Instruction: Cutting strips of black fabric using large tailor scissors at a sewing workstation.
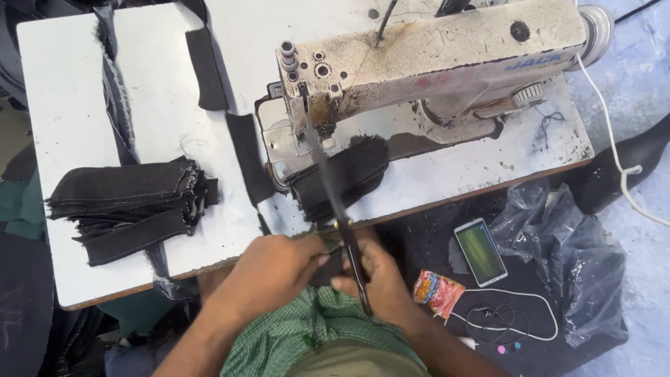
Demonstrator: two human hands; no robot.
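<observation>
At the near edge of the white worn sewing table (77,84), you are working both hands close together over your green checked cloth lap (307,328). Your right hand (373,279) is closing around the dark handles of a pair of long steel scissors (342,209), whose blades are pointing away from you toward the presser foot of the cream-coloured, rust-speckled sewing machine (433,56). Your left hand (276,269) is pinching, fingers curled nearly shut, what looks like the near end of a black denim strip (342,171) running from under the needle back to your hands; motion blur is hiding the exact contact, so I cannot tell how much cloth it is gripping.

The blades are passing just beside your left fingertips, so a hurried snip could be nicking skin instead of thread. The tips are also sitting near the needle bar, and a lift could be knocking steel on steel. Pulling the strip taut while it is lying under the foot may be dragging the seam crooked.

Well to the left of your grip a stack of folded black denim pieces (129,202) is resting; to the right, a smartphone with a lit green screen (480,251) is lying below the table.
</observation>
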